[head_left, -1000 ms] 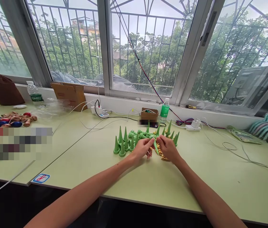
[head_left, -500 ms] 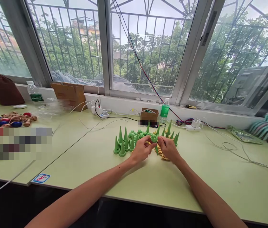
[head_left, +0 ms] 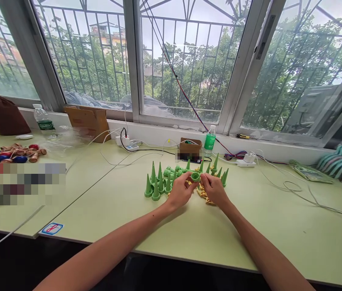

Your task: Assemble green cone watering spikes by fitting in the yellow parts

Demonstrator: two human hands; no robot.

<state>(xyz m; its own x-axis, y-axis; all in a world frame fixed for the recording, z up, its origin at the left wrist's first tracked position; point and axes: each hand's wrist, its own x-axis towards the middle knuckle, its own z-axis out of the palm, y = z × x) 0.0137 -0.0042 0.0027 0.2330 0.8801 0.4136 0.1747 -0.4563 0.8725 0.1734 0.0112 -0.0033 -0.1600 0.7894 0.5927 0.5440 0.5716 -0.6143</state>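
My left hand (head_left: 181,190) is closed round a green plastic plant-watering spike (head_left: 195,177), its hollow, threaded-looking mouth turned up toward me. Against the spike's right side, my right hand (head_left: 215,189) is pinched; whatever its fingertips grip is hidden. Below and between the hands lies a pile of small yellow plastic pieces (head_left: 202,195). Several green spikes (head_left: 155,190) stand point-up to the left of my hands, and more spikes (head_left: 215,163) stand behind my right hand. Green short-necked parts (head_left: 168,172) lie behind my left hand.
A small cardboard box (head_left: 190,149) and a green-labelled bottle (head_left: 210,140) stand behind the spikes. White cables and a power strip (head_left: 246,161) run along the window side. Wooden toys (head_left: 20,153) lie far left; hangers (head_left: 340,165) are stacked far right.
The spike in my hands has tilted so its open mouth faces me more, and its point shows less below. Both hands stay in nearly the same place.
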